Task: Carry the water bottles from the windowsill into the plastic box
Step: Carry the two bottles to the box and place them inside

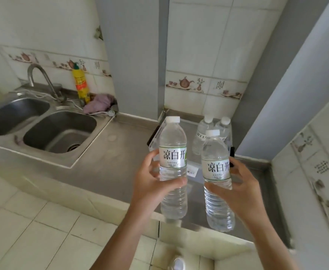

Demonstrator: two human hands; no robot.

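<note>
My left hand [152,184] grips a clear water bottle [173,152] with a white cap and a white label, held upright above the counter. My right hand [239,188] grips a second, matching water bottle [216,164], also upright. Behind them a clear plastic box [157,133] stands on the steel counter, and two more water bottles [203,133] [224,126] stand upright inside it. The windowsill is out of view.
A steel double sink [58,131] with a tap [40,78] fills the left of the counter. A yellow detergent bottle [80,84] and a purple cloth [100,104] sit behind the sink. Tiled walls close the corner at the right. A tiled floor lies below.
</note>
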